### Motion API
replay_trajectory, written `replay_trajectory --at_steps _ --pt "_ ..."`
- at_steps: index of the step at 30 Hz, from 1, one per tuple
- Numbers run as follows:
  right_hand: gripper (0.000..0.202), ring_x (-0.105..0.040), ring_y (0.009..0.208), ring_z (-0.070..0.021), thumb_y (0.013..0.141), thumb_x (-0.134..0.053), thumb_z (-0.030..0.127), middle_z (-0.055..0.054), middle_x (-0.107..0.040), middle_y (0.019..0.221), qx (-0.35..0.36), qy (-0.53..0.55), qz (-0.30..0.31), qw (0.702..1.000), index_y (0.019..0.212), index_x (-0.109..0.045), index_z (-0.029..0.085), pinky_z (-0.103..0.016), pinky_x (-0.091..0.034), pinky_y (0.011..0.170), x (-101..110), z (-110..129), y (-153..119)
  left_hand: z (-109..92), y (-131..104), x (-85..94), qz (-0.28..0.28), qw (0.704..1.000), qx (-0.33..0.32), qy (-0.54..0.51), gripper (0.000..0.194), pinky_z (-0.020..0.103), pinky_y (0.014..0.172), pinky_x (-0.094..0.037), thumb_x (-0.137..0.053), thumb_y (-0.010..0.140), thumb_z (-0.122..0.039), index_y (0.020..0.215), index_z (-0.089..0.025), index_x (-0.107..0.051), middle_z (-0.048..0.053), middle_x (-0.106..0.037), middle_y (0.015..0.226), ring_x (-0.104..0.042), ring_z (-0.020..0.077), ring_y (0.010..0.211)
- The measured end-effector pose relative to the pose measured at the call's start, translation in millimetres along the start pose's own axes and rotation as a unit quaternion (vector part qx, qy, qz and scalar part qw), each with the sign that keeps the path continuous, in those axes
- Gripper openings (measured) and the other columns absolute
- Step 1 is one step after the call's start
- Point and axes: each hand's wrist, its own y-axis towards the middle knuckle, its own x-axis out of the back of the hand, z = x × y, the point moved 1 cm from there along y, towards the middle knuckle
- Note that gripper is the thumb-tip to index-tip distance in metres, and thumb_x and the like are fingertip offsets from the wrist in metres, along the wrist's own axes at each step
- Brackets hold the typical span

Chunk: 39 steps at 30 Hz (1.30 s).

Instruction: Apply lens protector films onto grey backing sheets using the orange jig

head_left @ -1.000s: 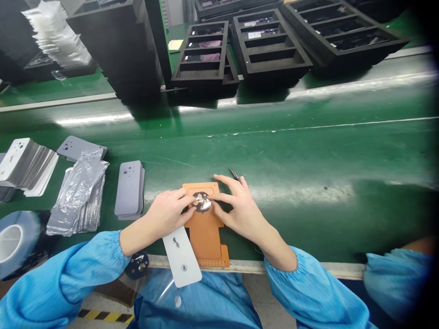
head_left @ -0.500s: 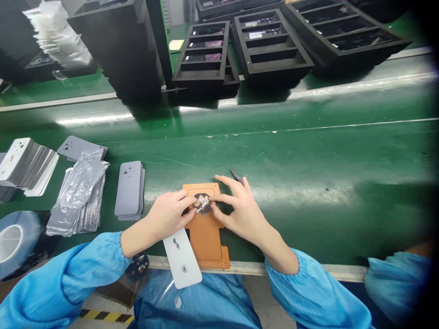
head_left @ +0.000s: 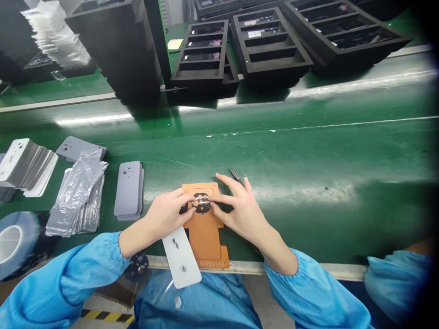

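An orange fixture plate (head_left: pixel 205 233) lies at the table's front edge. Over its upper part is a dark round piece with holes (head_left: pixel 202 209). My left hand (head_left: pixel 168 210) pinches the left side of this piece between thumb and index finger. On the right side, the thumb and index finger of my right hand (head_left: pixel 242 208) grip it too, with the other fingers spread. A white panel with dark print (head_left: pixel 181 258) slants below my left hand and overhangs the edge. Dark tweezers (head_left: pixel 236 176) lie just behind my right hand, partly hidden by it.
Grey panels (head_left: pixel 128 189), a plastic-wrapped stack (head_left: pixel 77 196) and a row of white panels (head_left: pixel 30 164) stand at the left. A tape roll (head_left: pixel 13 242) is at front left. Black trays (head_left: pixel 270 68) line the back. Another person's blue sleeve (head_left: pixel 398 283) shows at right.
The dark round piece looks flatter over the orange plate, and the bright glare across it has shrunk. Both hands have stayed nearly in place.
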Motion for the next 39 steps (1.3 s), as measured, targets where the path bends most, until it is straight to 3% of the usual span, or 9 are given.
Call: replay_trajectory --at_steps 11,17,26,33,39 --pt "0.023 -0.054 0.138 -0.0339 0.09 -0.066 0.023 -0.013 -0.057 0.149 0.003 -0.011 0.013 1.0 0.103 -0.082 0.034 -0.078 -0.023 0.115 4.1 1.6 -1.6 6.5 -6.4 -0.3 0.016 0.996 0.051 -0.066 0.03 0.026 0.062 -0.04 -0.067 0.091 -0.023 0.12 -0.03 -0.073 -0.002 -0.059 0.083 -0.053 0.0124 0.066" --pt "0.016 -0.058 0.135 -0.0333 0.093 -0.067 0.03 -0.014 -0.059 0.147 0.0 -0.001 -0.009 1.0 0.098 -0.083 0.032 -0.076 -0.024 0.116 -0.3 2.6 -1.0 10.5 -5.3 -4.2 0.012 0.99 0.089 -0.107 0.024 0.026 0.061 -0.035 -0.064 0.095 -0.027 0.114 -0.031 -0.078 -0.003 -0.053 0.072 -0.048 0.0128 0.063" --pt "0.015 -0.06 0.13 -0.0345 0.09 -0.066 0.025 -0.017 -0.06 0.145 0.007 -0.003 -0.045 0.999 0.092 -0.081 0.026 -0.075 -0.028 0.114 -8.5 2.2 -1.4 3.5 1.9 -1.5 0.011 0.982 0.135 -0.134 0.018 0.027 0.059 -0.03 -0.066 0.088 -0.021 0.102 -0.025 -0.076 -0.006 -0.048 0.064 -0.045 0.0131 0.06" --pt "0.013 -0.057 0.134 -0.036 0.087 -0.065 0.022 -0.02 -0.058 0.145 -0.005 0.005 -0.031 0.999 0.094 -0.077 0.023 -0.078 -0.027 0.113 -7.8 5.7 0.7 17.1 8.1 -7.6 0.039 0.934 0.197 -0.295 0.02 0.023 0.054 -0.03 -0.072 0.082 -0.03 0.097 -0.023 -0.062 -0.01 -0.04 0.061 -0.039 0.0103 0.055" --pt "0.013 -0.055 0.136 -0.0359 0.086 -0.065 0.022 -0.019 -0.058 0.146 -0.009 0.002 -0.025 1.0 0.093 -0.076 0.023 -0.077 -0.026 0.113 -7.7 6.4 1.6 22.8 14.1 -11.9 0.043 0.898 0.213 -0.383 0.017 0.023 0.052 -0.025 -0.071 0.082 -0.028 0.09 -0.022 -0.058 -0.011 -0.036 0.057 -0.032 0.0092 0.052"
